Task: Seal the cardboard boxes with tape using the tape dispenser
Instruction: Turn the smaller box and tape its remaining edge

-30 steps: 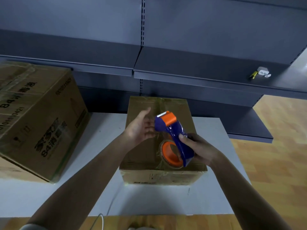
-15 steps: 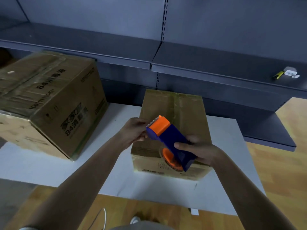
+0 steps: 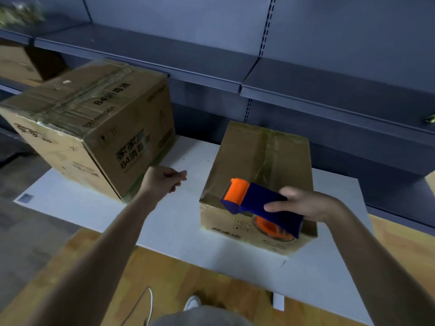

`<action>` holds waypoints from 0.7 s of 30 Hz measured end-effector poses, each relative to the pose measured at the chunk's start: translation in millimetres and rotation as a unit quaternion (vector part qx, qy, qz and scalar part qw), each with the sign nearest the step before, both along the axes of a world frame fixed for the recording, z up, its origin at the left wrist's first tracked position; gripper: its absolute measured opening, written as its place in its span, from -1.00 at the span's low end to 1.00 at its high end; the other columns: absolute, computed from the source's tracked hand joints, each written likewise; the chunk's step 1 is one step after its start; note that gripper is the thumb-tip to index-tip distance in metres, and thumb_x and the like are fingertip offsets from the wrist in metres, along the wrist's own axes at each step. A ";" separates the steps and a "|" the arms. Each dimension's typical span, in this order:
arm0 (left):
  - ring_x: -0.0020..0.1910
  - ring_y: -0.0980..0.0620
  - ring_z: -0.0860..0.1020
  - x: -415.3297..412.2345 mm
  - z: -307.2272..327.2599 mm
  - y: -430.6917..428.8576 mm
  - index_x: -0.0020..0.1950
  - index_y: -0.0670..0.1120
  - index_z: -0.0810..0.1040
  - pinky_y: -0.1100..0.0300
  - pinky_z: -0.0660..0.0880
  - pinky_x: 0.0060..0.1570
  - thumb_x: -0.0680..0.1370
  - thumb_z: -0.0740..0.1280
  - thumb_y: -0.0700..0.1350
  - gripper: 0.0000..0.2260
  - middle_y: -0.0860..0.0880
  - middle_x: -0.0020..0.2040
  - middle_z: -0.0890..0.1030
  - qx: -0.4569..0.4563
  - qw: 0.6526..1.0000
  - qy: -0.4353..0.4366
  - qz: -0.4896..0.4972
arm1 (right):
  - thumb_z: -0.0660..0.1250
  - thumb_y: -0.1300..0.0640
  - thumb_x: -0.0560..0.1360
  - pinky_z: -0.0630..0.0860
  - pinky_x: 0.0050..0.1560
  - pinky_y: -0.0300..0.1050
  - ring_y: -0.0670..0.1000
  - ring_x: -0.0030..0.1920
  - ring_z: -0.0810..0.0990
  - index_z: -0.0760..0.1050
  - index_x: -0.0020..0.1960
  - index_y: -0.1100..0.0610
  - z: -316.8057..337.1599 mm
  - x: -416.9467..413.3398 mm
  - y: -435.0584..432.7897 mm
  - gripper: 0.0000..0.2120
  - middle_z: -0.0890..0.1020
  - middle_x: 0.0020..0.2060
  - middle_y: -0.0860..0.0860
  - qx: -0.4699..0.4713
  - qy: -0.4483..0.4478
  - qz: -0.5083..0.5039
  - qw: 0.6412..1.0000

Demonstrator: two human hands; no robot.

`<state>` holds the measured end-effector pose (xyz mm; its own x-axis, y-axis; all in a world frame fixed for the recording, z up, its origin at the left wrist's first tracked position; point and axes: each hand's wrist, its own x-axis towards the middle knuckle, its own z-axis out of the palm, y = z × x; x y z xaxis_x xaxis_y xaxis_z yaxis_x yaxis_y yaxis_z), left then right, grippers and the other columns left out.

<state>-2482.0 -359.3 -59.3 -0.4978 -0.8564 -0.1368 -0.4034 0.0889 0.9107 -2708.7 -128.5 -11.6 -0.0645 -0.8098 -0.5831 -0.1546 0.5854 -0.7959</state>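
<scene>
Tape dispenser (image 3: 261, 203) is hanging over the small box (image 3: 259, 156), right hand (image 3: 306, 204) gripping it, left hand (image 3: 162, 181) curling empty, safely clear.

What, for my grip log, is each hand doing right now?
Left hand: closed, fingers curled, nothing visible in it.
Right hand: holding the tape dispenser.

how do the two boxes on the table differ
The big box is bulkier and taller than the small box. The big box carries bold black print on top and side; the small box's top is plain. Both are taped brown cardboard on the table.
</scene>
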 end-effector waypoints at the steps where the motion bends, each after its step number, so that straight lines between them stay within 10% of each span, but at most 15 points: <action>1: -0.61 0.23 0.38 -1.2 -6.2 4.8 -0.32 -0.12 0.65 0.40 0.36 -0.55 0.43 0.46 -0.10 -0.85 0.04 -0.52 0.55 -0.001 1.000 -0.010 0.003 | 0.42 -0.10 0.30 0.51 -0.38 -0.26 -0.03 -0.30 0.66 0.48 -0.03 0.15 1.5 -2.1 -0.9 -0.60 0.68 -0.32 -0.01 0.011 0.015 0.013 1.000; 21: -0.59 0.17 0.38 7.8 -49.1 -1.1 -0.38 -0.09 0.62 0.36 0.34 -0.49 0.46 0.44 -0.11 -0.80 0.05 -0.60 0.49 0.039 0.997 -0.060 0.033 | 0.51 -0.13 0.23 0.49 -0.35 -0.27 -0.10 -0.31 0.61 0.48 -0.05 0.14 4.0 -51.6 8.3 -0.54 0.64 -0.33 -0.05 0.110 0.068 0.049 0.990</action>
